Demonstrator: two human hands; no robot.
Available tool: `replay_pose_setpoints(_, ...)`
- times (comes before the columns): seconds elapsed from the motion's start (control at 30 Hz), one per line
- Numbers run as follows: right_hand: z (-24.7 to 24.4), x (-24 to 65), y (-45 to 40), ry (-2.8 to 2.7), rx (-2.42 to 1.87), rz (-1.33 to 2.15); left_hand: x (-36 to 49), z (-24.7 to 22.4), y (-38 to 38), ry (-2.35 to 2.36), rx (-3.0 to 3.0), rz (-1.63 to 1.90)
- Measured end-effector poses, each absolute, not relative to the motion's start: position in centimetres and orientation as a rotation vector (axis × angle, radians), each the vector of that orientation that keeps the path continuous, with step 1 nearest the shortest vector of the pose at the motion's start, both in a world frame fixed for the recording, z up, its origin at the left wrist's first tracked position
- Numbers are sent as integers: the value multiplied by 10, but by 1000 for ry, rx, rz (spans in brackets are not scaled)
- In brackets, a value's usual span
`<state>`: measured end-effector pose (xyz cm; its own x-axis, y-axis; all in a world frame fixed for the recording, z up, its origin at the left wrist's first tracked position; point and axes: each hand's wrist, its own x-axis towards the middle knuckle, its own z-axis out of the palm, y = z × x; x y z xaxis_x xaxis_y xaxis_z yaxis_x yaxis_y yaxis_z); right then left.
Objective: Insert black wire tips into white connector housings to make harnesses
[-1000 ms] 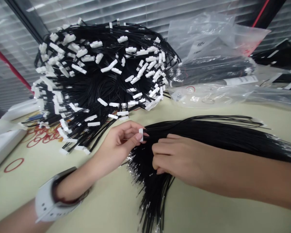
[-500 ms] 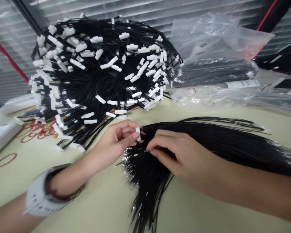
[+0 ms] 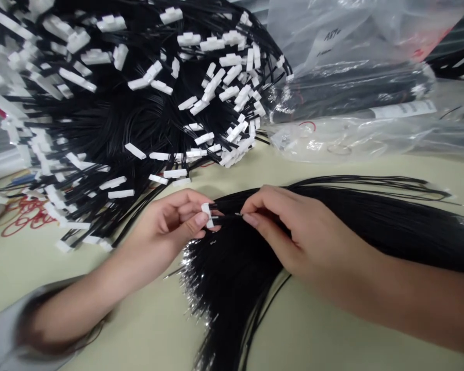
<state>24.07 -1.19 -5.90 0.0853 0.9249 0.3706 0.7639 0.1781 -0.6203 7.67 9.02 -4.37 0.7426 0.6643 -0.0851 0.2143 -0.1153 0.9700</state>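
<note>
Since the earlier frame my right hand (image 3: 290, 221) has come up from the loose wire ends and now sits level with the connector, while the view has shifted so that the pile fills more of the upper left. Nearest, at the lower left, a pale grey strap (image 3: 0, 335) circles my left wrist above the cream table (image 3: 150, 324). At mid-frame my left hand (image 3: 178, 219) is curled, thumb and fingers pinching one small white connector (image 3: 206, 214) upright. Just right of it, my right thumb and forefinger are closed on a thin wire, its silvery tip (image 3: 238, 214) poking out toward the connector, a short gap between them. Beneath both hands spreads a thick bundle of black wires (image 3: 247, 257), bright ends fanned at its left edge, the rest running off toward the right. Farther back, red rubber bands (image 3: 21, 216) lie at the left, a big heap of black cables (image 3: 143, 113) with white connectors crowds the upper left, and clear plastic bags (image 3: 332, 147) lie at the upper right.
</note>
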Motion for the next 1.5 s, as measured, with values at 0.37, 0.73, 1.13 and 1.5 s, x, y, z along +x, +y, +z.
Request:
replay_pose_setpoints(0.37,-59,246,-10,-1547,-1586,511,75,-44,89,709,1692,450)
replay_pose_setpoints(0.73,-61,242,-8,-1556,-1614,399,75,-43,88,697,1664,451)
replay_pose_setpoints(1.13,-64,240,-9,-1550,-1593,357,72,-44,89,696,1589,441)
replay_pose_setpoints(1.5,-62,239,-9,-1597,-1570,400,73,-42,89,690,1606,422)
